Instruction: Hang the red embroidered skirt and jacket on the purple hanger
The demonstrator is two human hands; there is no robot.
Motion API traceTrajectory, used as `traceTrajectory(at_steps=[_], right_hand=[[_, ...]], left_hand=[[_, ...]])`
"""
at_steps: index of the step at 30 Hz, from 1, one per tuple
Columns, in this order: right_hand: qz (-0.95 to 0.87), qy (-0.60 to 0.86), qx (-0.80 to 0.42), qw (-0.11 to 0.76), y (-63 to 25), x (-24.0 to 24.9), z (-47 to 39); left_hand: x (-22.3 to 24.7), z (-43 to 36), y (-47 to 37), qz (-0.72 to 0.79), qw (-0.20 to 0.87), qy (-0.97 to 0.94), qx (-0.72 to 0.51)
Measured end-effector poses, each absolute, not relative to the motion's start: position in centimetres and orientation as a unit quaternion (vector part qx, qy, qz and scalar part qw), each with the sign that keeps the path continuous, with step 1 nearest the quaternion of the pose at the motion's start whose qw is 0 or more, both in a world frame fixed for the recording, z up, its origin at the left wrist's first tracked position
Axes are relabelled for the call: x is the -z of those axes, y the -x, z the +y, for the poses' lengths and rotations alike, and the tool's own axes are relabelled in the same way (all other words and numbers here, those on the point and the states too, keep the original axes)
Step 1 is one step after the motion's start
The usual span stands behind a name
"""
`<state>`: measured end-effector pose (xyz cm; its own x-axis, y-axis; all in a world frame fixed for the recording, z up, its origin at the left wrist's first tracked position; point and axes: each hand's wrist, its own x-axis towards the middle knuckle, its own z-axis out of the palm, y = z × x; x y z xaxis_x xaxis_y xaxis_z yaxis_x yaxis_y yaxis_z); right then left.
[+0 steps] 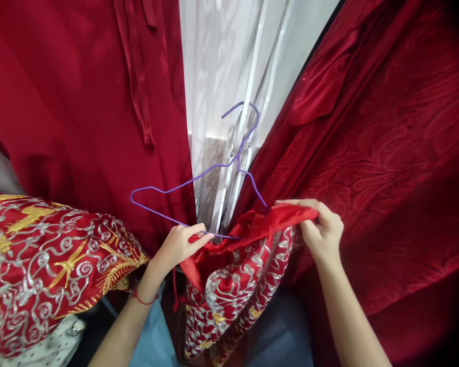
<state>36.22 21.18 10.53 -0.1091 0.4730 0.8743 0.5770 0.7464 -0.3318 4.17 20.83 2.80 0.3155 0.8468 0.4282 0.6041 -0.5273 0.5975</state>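
Note:
A purple wire clothes hanger (pixel 214 165) is partly inside the neck of a red embroidered garment (pixel 233 290) with silver and gold thread. Its right end disappears under the red cloth; the left end and the hook stay bare. My left hand (pixel 181 247) is closed, pinching the hanger's lower bar together with the garment's red edge. Closed on the opposite side of the opening, my right hand (pixel 323 229) holds the red lining out over the hanger's right end. Below my hands the embroidered part hangs down in folds.
A plain red cloth (pixel 80 92) with ties hangs at the left, and a patterned dark red one (pixel 390 168) at the right. White rails (pixel 248 81) stand between them. More embroidered cloth (pixel 57 265) lies at the lower left, above white dotted fabric (pixel 53 344).

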Motion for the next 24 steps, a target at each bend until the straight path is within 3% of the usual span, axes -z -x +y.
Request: traceTrajectory(at_steps=[4,12,18,24], right_hand=[[-0.808,0.328,0.034,0.488,-33.3,-11.8,22.2],[-0.892,0.244,-0.140,0.353,-33.6,-13.5,23.2],[-0.861,0.339,-0.122,0.359,-32.8,-13.4,22.4],[-0.857,0.418,-0.055,0.295,-32.7,-12.2,23.2]], left_hand=[[-2.6,20.8,-4.5,0.465,0.184,-0.779,-0.379],[-3.6,21.3,-3.6,0.481,0.212,-0.771,-0.358],[-3.3,20.9,-4.1,0.493,0.155,-0.773,-0.368],[-1.6,17.5,-0.3,0.548,0.081,-0.725,-0.410]])
